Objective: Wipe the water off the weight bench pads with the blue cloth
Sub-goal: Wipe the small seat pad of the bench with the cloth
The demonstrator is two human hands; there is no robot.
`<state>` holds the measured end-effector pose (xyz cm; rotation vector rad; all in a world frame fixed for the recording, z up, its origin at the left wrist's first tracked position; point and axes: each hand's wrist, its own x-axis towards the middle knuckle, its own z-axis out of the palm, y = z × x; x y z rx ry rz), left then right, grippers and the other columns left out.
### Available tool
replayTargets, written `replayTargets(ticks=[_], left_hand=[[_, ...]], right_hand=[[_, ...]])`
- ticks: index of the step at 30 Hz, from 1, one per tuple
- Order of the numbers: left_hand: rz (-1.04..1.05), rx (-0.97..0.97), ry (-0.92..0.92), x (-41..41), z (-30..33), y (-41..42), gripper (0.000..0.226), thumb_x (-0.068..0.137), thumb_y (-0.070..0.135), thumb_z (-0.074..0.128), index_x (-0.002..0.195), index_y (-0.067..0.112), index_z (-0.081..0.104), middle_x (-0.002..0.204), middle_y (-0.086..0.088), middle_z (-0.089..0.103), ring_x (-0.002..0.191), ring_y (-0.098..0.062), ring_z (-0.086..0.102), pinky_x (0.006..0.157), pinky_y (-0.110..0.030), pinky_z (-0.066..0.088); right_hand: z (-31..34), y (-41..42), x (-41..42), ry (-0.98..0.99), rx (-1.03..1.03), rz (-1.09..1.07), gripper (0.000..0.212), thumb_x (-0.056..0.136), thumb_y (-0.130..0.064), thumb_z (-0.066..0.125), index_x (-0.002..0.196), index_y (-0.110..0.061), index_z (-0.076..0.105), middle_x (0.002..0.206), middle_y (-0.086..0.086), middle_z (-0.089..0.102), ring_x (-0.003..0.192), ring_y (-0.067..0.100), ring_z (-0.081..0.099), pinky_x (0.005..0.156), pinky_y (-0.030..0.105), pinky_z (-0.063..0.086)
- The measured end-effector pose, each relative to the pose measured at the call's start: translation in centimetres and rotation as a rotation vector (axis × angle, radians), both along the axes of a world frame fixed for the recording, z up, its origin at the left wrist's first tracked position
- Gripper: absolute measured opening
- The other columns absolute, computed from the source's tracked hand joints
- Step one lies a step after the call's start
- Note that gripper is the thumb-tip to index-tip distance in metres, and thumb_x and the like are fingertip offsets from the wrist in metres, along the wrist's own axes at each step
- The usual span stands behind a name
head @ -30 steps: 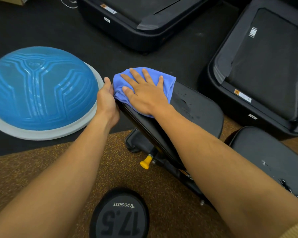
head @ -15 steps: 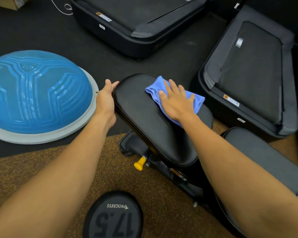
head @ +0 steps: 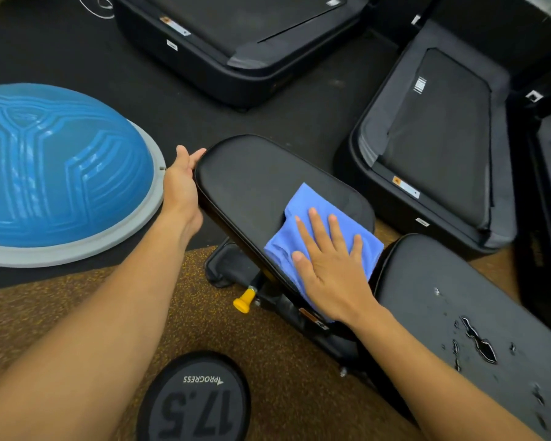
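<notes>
The right hand (head: 330,268) presses flat, fingers straight, on the cloth (head: 306,237) at the seat pad's (head: 252,179) near-right end, while the left hand (head: 180,189) grips that pad's far-left edge; the back pad (head: 442,297) holds water (head: 477,342).

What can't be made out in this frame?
- Pad surface under the blue cloth and right hand: covered, head view.
- Long pad with puddles: cut off by right and bottom edges.
- Left hand fingers: curl behind seat pad edge.
- Treadmill labels: too small.
</notes>
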<state>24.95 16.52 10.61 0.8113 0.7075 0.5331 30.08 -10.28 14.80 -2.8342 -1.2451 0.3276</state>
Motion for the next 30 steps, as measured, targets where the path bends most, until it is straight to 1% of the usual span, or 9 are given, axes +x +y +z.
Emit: replayTargets(ticks=[3, 6, 10, 12, 16, 19, 23, 26, 30], left_hand=[[0.008, -0.029, -0.018, 0.0, 0.0, 0.0, 0.059, 0.106, 0.054, 0.022, 0.136, 0.017, 0.056, 0.118, -0.001, 0.075, 0.114, -0.019, 0.068, 0.105, -0.043, 0.049], [0.022, -0.054, -0.033, 0.2, 0.0, -0.1, 0.060, 0.106, 0.055, 0.023, 0.139, 0.015, 0.055, 0.118, -0.003, 0.075, 0.112, -0.020, 0.069, 0.103, -0.043, 0.050], [0.033, -0.056, -0.048, 0.3, 0.2, -0.3, 0.062, 0.107, 0.054, 0.022, 0.138, 0.012, 0.055, 0.115, -0.004, 0.076, 0.107, -0.018, 0.072, 0.095, -0.037, 0.054], [0.041, -0.062, -0.058, 0.2, 0.2, -0.3, 0.062, 0.107, 0.054, 0.022, 0.137, 0.011, 0.056, 0.115, -0.006, 0.076, 0.106, -0.018, 0.073, 0.092, -0.036, 0.055], [0.019, -0.087, -0.072, 0.1, -0.1, 0.0, 0.063, 0.105, 0.057, 0.024, 0.136, 0.013, 0.057, 0.118, -0.010, 0.074, 0.108, -0.025, 0.072, 0.094, -0.042, 0.055], [0.031, -0.074, -0.043, 0.0, -0.2, 0.2, 0.062, 0.105, 0.056, 0.026, 0.134, 0.013, 0.060, 0.116, -0.007, 0.075, 0.106, -0.023, 0.073, 0.093, -0.041, 0.056], [0.027, -0.057, -0.066, 0.2, -0.4, 0.2, 0.062, 0.107, 0.052, 0.026, 0.124, 0.010, 0.069, 0.116, -0.010, 0.075, 0.110, -0.024, 0.071, 0.098, -0.040, 0.053], [0.044, -0.055, -0.069, 0.2, -0.6, 0.3, 0.061, 0.107, 0.050, 0.029, 0.125, 0.008, 0.069, 0.118, -0.011, 0.074, 0.111, -0.025, 0.071, 0.100, -0.041, 0.053], [0.051, -0.051, -0.024, 0.4, -0.8, 0.3, 0.059, 0.107, 0.050, 0.030, 0.132, 0.009, 0.063, 0.119, -0.009, 0.074, 0.110, -0.022, 0.071, 0.100, -0.039, 0.054]], right_hand=[[-0.4, 0.7, -1.5, -0.034, -0.017, 0.070, 0.065, 0.096, -0.062, 0.001, 0.158, -0.043, -0.009, 0.166, -0.014, -0.021, 0.152, 0.019, -0.026, 0.118, 0.062, -0.010], [-0.8, 1.8, -2.0, -0.056, -0.026, 0.102, 0.065, 0.098, -0.061, 0.006, 0.159, -0.042, -0.009, 0.167, -0.011, -0.020, 0.152, 0.022, -0.025, 0.118, 0.065, -0.007], [-0.8, 4.9, -1.8, -0.070, -0.013, 0.143, 0.063, 0.104, -0.056, 0.020, 0.159, -0.041, -0.005, 0.169, -0.008, -0.015, 0.154, 0.027, -0.020, 0.117, 0.068, -0.005], [-0.7, 7.1, -1.2, -0.055, 0.004, 0.158, 0.063, 0.105, -0.055, 0.023, 0.160, -0.041, -0.003, 0.169, -0.007, -0.013, 0.154, 0.027, -0.019, 0.117, 0.069, -0.006], [-0.7, 11.5, 0.4, -0.050, 0.036, 0.168, 0.062, 0.104, -0.058, 0.021, 0.160, -0.041, 0.000, 0.170, -0.006, -0.009, 0.155, 0.029, -0.014, 0.115, 0.073, -0.004], [-0.7, 14.8, 1.5, -0.027, 0.055, 0.152, 0.062, 0.103, -0.061, 0.019, 0.160, -0.042, 0.002, 0.170, -0.007, -0.007, 0.155, 0.028, -0.013, 0.113, 0.073, -0.008], [-0.3, 17.9, 3.2, -0.007, 0.066, 0.140, 0.062, 0.102, -0.064, 0.020, 0.159, -0.045, 0.005, 0.170, -0.008, -0.004, 0.155, 0.027, -0.012, 0.112, 0.074, -0.009], [-0.4, 18.2, 3.4, -0.011, 0.068, 0.135, 0.061, 0.102, -0.063, 0.019, 0.159, -0.046, 0.006, 0.170, -0.009, -0.003, 0.156, 0.026, -0.011, 0.112, 0.074, -0.009], [-0.8, 15.1, 2.1, -0.032, 0.107, 0.105, 0.060, 0.103, -0.061, 0.018, 0.159, -0.044, 0.006, 0.170, -0.010, -0.004, 0.156, 0.023, -0.011, 0.114, 0.072, -0.006]])
